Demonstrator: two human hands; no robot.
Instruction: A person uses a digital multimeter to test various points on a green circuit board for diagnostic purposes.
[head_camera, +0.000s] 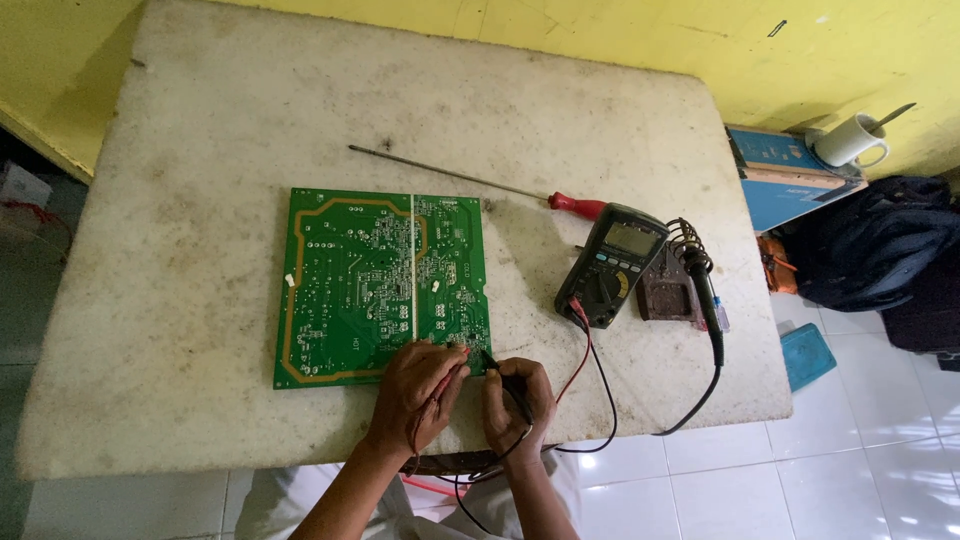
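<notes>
both hands, left hand (415, 390) pinching a red probe (447, 378), right hand (517, 400) a black probe (497, 368), crowd the circuit board (380, 285)'s near edge.

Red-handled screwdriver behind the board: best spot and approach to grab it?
Grip the red handle of the screwdriver, coming from above at its right end. It lies flat; the handle is its thickest part, with bare table behind it, though the multimeter sits close by.

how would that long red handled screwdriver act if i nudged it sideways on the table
The screwdriver would probably roll: its shaft looks thin and round and lies flat on the table. The thicker red handle likely carries most weight, so it may pivot about that end. It should stay stiff.
</notes>
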